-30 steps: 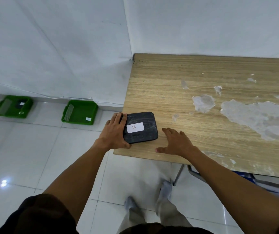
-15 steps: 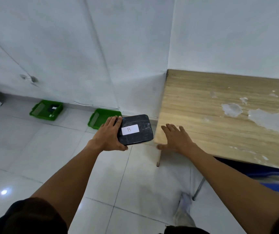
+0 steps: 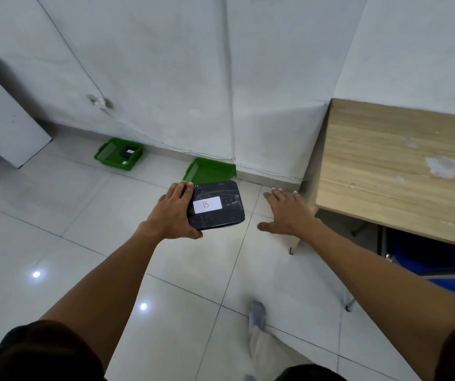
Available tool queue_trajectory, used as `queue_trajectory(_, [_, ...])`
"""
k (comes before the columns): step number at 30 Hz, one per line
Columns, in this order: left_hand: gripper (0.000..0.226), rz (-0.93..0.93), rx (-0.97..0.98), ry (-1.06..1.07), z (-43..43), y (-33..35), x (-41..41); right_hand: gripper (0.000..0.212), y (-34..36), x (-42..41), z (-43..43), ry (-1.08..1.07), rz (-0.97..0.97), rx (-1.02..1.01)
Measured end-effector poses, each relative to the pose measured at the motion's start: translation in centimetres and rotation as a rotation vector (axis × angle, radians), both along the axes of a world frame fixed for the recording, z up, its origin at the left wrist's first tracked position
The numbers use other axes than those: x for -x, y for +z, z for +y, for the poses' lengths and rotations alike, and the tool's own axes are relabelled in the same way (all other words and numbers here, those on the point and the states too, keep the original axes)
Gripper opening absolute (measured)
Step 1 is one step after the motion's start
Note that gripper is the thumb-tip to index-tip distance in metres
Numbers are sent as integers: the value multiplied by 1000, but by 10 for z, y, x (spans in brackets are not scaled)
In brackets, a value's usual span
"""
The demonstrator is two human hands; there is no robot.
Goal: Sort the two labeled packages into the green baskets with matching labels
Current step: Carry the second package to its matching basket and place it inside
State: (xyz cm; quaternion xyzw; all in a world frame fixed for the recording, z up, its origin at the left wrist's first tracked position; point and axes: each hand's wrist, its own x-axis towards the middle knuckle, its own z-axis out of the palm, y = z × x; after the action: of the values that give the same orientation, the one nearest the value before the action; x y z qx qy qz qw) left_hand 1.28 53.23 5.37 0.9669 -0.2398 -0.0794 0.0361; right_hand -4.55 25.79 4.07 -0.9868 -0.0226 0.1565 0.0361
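Note:
My left hand (image 3: 172, 213) grips the left edge of a flat black package (image 3: 216, 205) with a white label reading B, held level in the air above the floor. My right hand (image 3: 288, 213) hovers open to the right of it, fingers spread, holding nothing. Two green baskets stand on the floor against the wall. The nearer green basket (image 3: 211, 170) is just beyond the package and partly hidden by it. The farther green basket (image 3: 118, 158) to the left holds a dark package (image 3: 128, 152) with a white label.
A worn wooden table (image 3: 396, 166) stands at the right, its corner leg near my right hand, with a blue chair (image 3: 440, 273) under it. A white cabinet (image 3: 3, 125) stands at the far left. A thin cable runs along the wall. My foot (image 3: 258, 314) is on the tiled floor.
The package has been lifted off the table corner and carried left, out over the floor toward the baskets. My right hand has left the table edge. The view has turned left.

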Motion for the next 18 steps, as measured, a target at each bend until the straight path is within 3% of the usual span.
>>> queue_trajectory(18, [129, 53, -87, 14, 91, -15, -171, 90, -35, -182, 79, 21, 113, -55])
